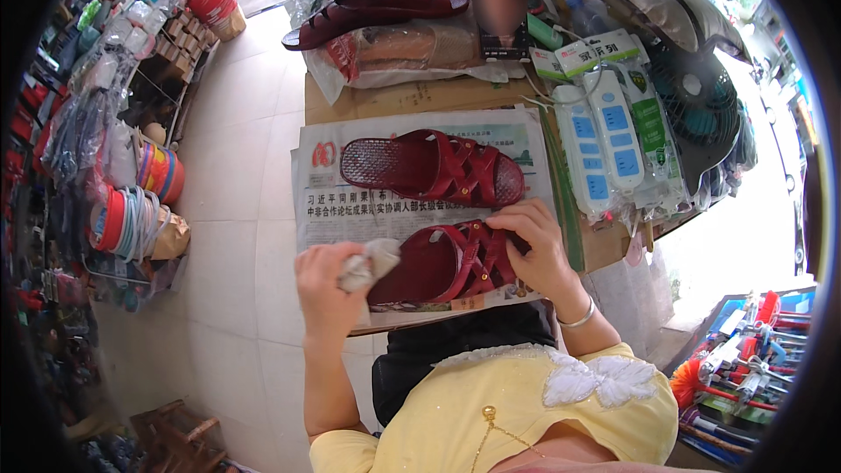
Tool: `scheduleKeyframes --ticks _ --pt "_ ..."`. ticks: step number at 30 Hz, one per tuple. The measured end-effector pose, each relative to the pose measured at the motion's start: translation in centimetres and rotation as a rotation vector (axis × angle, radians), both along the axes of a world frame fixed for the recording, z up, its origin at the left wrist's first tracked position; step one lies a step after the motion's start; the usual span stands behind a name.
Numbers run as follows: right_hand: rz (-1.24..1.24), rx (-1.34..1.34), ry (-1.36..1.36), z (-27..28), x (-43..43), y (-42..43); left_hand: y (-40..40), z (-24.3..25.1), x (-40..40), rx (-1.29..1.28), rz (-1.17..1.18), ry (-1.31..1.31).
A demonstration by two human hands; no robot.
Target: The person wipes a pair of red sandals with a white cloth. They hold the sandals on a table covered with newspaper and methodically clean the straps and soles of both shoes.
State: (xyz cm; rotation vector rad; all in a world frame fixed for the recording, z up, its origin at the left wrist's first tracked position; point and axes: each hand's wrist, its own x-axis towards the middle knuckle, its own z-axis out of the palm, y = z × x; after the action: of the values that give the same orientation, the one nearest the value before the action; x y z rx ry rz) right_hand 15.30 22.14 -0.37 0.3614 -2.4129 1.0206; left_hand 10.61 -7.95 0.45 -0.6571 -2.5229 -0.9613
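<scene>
Two dark red plastic slide sandals with crossed straps lie on a newspaper [328,230]. The farther sandal [387,161] lies flat, its textered insole showing, with neither hand on it. My left hand [328,282] grips a crumpled pale cloth [371,264] at the heel end of the nearer sandal [420,263]. At that sandal's toe end, my right hand [535,243] holds the front, its fingers along the far edge. The hand hides part of the toe. Whether the cloth touches the insole, I cannot tell.
Beyond the newspaper lie wrapped footwear [407,49], another red sandal [381,10] and an upright phone [499,46]. Packaged power strips [614,128] and a fan [693,98] stand at the right. Goods fill a rack [158,98] on the left; a wooden stool [174,437] stands lower left.
</scene>
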Motion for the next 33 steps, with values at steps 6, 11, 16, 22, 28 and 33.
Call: scheduleKeyframes --ticks 6,11,16,22,28,33 --pt "-0.002 -0.004 -0.004 0.0 -0.1 0.0 -0.2 -0.8 1.1 0.110 0.225 -0.058" --pt "0.012 0.002 -0.011 -0.2 -0.2 -0.1 6.0 0.6 3.5 0.013 -0.185 0.167" --pt "-0.012 0.000 -0.004 -0.2 -0.1 0.1 2.9 0.0 1.1 0.001 -0.049 0.096" --pt "-0.024 -0.005 -0.016 0.0 -0.1 0.0 -0.7 -1.3 0.2 0.128 0.314 -0.043" --pt "-0.113 0.068 0.002 0.3 -0.3 -0.6 3.6 0.3 3.0 0.103 0.080 0.197" --pt "-0.165 0.078 0.017 0.2 -0.8 -0.8 5.9 0.2 2.2 0.045 -0.118 0.218"
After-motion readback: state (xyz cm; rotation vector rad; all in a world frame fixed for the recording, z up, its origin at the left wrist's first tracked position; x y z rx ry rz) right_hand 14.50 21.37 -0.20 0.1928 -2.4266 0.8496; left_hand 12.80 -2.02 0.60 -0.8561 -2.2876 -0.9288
